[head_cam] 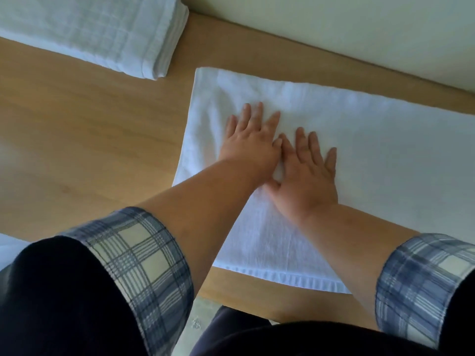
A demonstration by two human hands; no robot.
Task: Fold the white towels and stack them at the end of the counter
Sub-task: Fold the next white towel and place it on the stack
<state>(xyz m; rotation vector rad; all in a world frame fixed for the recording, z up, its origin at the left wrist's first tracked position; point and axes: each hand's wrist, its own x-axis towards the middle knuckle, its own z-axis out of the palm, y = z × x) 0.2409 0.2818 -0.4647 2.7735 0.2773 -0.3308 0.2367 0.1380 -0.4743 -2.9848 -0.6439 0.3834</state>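
A white towel point(380, 155) lies spread flat on the wooden counter point(84, 140), running off the right edge of the view. Its hemmed edge lies near the counter's front. My left hand point(250, 140) presses flat on the towel's left part, fingers straight and spread. Right beside it, my right hand point(307, 173) also lies flat on the towel, palm down, its thumb touching my left hand. A stack of folded white towels point(95, 32) sits at the far left end of the counter.
A pale wall point(334, 29) runs along the back of the counter. A bit of white cloth point(10, 246) shows at the left edge near my sleeve. Bare wood lies between the stack and the spread towel. Floor point(200, 317) shows below the counter's front edge.
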